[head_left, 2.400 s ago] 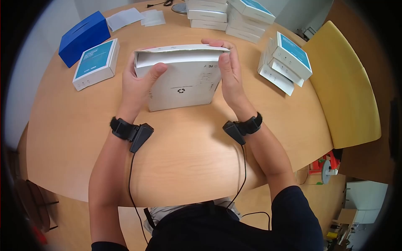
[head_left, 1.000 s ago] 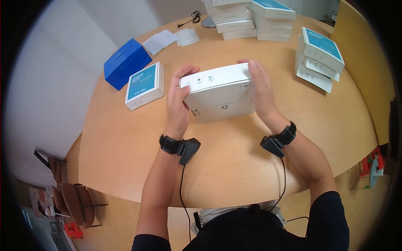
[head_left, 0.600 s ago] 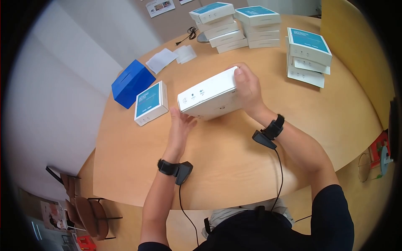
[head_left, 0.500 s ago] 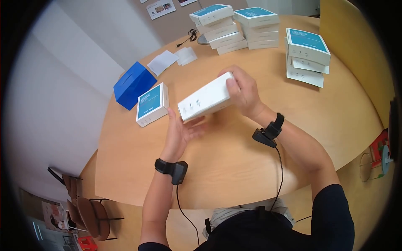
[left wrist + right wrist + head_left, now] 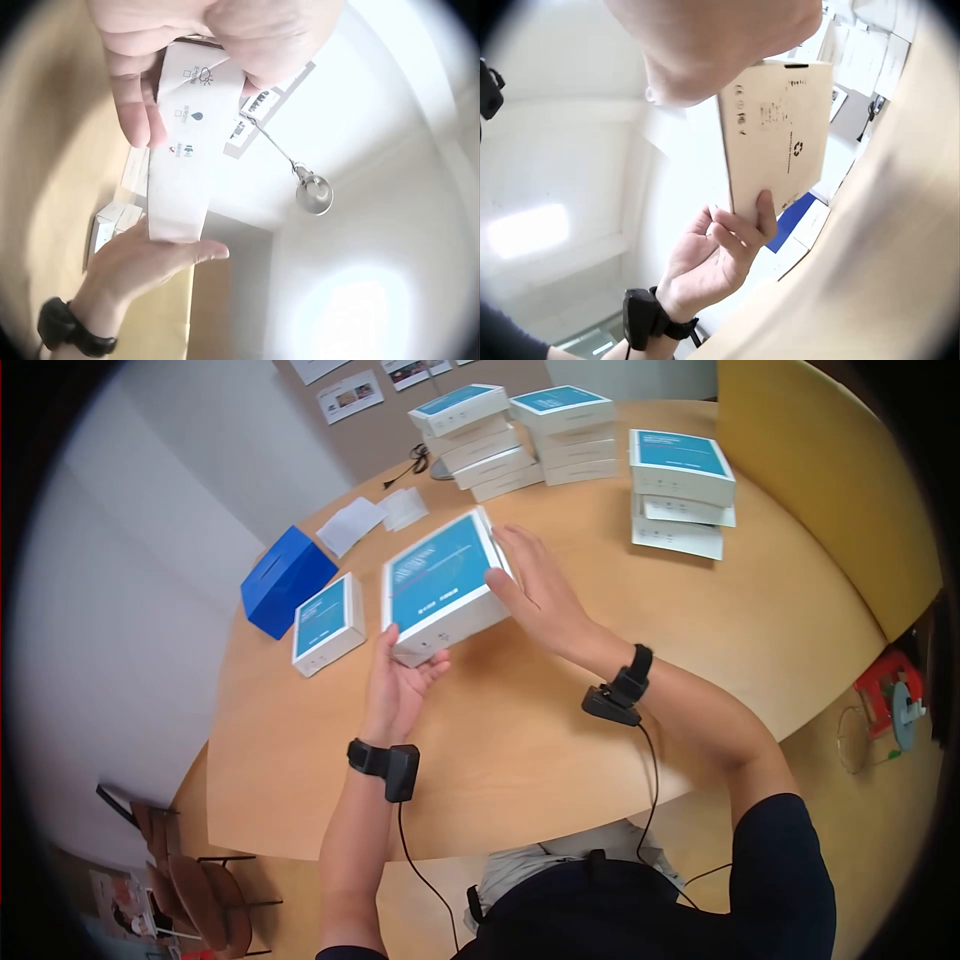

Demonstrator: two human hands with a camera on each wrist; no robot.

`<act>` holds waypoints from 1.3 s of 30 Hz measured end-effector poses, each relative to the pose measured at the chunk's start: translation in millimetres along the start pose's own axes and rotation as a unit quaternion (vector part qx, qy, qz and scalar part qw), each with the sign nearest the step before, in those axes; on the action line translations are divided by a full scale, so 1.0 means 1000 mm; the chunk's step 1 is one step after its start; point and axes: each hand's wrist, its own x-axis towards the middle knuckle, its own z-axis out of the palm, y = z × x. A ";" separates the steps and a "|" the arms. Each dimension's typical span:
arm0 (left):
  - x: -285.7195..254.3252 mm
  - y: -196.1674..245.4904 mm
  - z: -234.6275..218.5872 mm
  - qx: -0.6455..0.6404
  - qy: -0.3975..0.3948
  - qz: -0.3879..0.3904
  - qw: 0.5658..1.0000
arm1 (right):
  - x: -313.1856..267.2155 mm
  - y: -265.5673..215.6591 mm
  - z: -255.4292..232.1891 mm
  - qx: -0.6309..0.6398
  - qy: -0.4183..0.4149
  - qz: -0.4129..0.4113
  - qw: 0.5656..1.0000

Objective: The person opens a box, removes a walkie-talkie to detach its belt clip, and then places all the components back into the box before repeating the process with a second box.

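In the head view, a white box with a teal top (image 5: 438, 572) is held tilted over the table. My left hand (image 5: 402, 685) grips its near left corner, thumb at the upper edge and fingers underneath. My right hand (image 5: 540, 598) lies against the box's right side with fingers straight and thumb spread apart from them. The left wrist view shows the box's narrow printed side (image 5: 184, 142) between the two hands. From the right wrist, the white underside (image 5: 780, 139) with a recycling mark faces the camera, with my left fingers (image 5: 739, 229) curled at its lower corner.
A similar teal-topped box (image 5: 325, 625) lies at the left beside a blue box (image 5: 287, 582). White paper sheets (image 5: 352, 526) lie behind them. Stacked boxes (image 5: 575, 445) stand at the back, another stack (image 5: 682, 480) at the right. A yellow chair back (image 5: 830, 490) borders the table.
The box has turned from showing its recycling-marked face and narrow side to showing its teal top. My left hand has taken its near left corner; my right hand's grip has loosened along the right side.
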 end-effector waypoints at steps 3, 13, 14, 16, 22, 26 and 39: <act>-0.003 0.001 0.021 0.076 -0.002 0.059 0.995 | 0.004 -0.005 -0.022 0.157 -0.166 0.293 0.929; 0.015 -0.019 0.011 0.118 -0.024 0.017 0.993 | -0.009 0.026 -0.031 0.283 -0.125 0.442 0.842; 0.021 -0.023 0.001 0.124 -0.006 0.008 0.992 | -0.007 0.031 -0.035 0.275 -0.106 0.444 0.846; 0.029 -0.033 -0.017 0.220 0.034 0.037 0.974 | -0.004 0.045 -0.043 0.257 -0.068 0.446 0.855; 0.052 -0.051 -0.071 0.362 0.069 0.127 0.921 | 0.007 0.111 -0.066 0.213 0.021 0.473 0.855; 0.051 -0.048 -0.080 0.425 0.076 0.136 0.892 | 0.016 0.140 -0.073 0.170 0.050 0.496 0.850; 0.044 -0.051 -0.087 0.483 0.072 0.168 0.857 | 0.031 0.188 -0.076 0.059 0.067 0.519 0.850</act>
